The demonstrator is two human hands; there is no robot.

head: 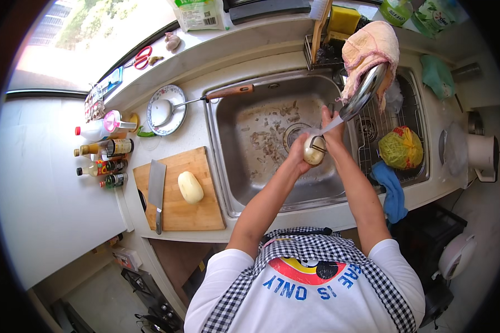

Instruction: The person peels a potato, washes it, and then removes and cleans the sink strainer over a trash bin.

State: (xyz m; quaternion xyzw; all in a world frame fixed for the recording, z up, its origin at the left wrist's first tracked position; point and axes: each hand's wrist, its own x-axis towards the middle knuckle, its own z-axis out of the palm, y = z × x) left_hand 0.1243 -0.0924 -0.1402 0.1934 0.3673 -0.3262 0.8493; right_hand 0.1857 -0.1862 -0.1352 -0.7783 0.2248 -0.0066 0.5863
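My left hand (298,155) holds a peeled potato (313,155) over the sink (250,183). A peeler (318,144) lies across the potato's top, gripped in my right hand (336,127), which hides most of its handle. Water streams from the chrome faucet (368,85) beside both hands. Brown peelings (266,143) are scattered on the sink's bottom around the drain. Left of the sink, another peeled potato (190,187) rests on a wooden cutting board (210,214), with a cleaver (156,187) to its left.
A cloth (368,48) drapes over the faucet. Bagged green vegetables (401,147) sit on the right basin's rack, near a blue cloth (389,191) at the front edge. A ladle (162,112) lies on a plate (176,93). Several bottles (112,147) stand at the left.
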